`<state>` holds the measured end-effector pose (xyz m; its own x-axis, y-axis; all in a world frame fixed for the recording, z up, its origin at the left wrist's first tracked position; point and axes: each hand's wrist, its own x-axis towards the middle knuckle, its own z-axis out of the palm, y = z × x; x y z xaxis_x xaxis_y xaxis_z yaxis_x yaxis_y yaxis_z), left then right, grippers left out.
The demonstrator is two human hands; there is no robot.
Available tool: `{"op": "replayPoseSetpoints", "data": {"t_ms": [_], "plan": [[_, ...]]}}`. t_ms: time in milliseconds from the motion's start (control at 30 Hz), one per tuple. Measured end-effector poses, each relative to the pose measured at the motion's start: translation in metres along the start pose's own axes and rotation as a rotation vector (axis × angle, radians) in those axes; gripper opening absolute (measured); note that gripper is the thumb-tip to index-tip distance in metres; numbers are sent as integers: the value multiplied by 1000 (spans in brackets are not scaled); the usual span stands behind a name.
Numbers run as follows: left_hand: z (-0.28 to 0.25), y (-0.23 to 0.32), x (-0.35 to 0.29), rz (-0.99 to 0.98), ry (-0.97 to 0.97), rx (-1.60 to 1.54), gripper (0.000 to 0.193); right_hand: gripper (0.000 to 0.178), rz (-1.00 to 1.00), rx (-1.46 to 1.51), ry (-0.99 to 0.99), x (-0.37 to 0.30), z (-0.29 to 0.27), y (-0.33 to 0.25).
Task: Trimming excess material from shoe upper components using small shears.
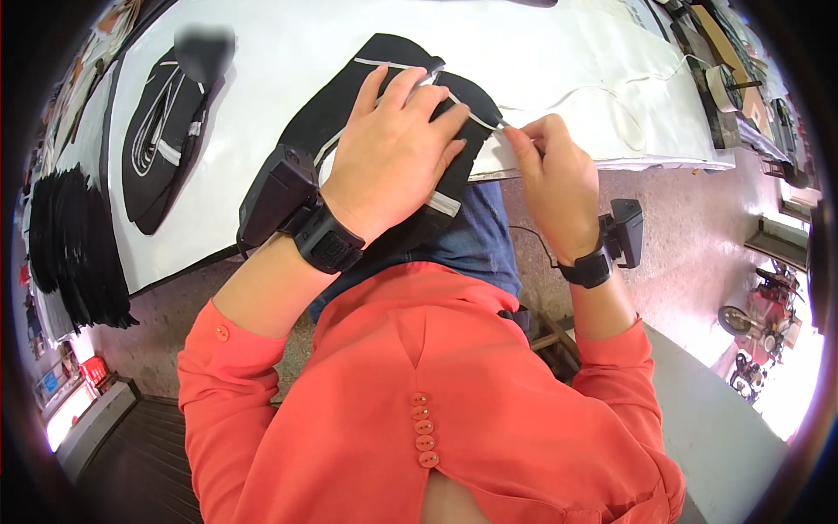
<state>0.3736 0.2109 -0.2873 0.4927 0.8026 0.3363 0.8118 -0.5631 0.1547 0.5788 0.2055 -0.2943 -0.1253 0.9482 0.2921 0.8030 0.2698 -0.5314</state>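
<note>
A black fabric piece [381, 49] lies across the front edge of the white table, part of it hanging over my lap. My left hand [393, 148] rests on it with the fingers spread, covering its middle. Narrow white tape [478, 118] runs over the black fabric to its right corner. There my right hand [554, 166] pinches the tape between thumb and fingers. A wider white strip [443, 204] shows at the fabric's lower edge, below my left fingers. Both wrists carry black strapped devices.
Another black piece with looped white tape [153, 144] lies on the white tabletop [271, 52] to the left. A stack of black strips [74, 253] hangs at the far-left edge. A white spool [723, 89] stands at the right, with loose white tape trailing across the table.
</note>
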Motion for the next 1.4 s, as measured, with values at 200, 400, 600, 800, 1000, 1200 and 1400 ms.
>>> {"op": "replayPoseSetpoints", "data": {"t_ms": [200, 400, 600, 800, 1000, 1200, 1400], "plan": [[-10, 7, 4, 34, -160, 29, 38, 29, 123, 194, 46, 15, -9, 2], [-27, -21, -16, -41, -139, -209, 53, 29, 312, 663, -85, 28, -11, -10], [-97, -56, -86, -652, -160, -856, 28, 22, 182, 788, -562, 28, -12, -25], [-102, -50, -157, -921, -760, -803, 44, 19, 27, 776, -642, 36, 8, -38], [-85, -44, -158, -1195, -470, -1052, 23, 23, 11, 666, -586, 41, 26, -45], [-113, -85, -124, -924, 113, -605, 19, 17, 135, 734, -314, 37, 40, -55], [-163, -165, -125, -865, 494, -298, 20, 16, 282, 746, -232, 35, 45, -56]]}}
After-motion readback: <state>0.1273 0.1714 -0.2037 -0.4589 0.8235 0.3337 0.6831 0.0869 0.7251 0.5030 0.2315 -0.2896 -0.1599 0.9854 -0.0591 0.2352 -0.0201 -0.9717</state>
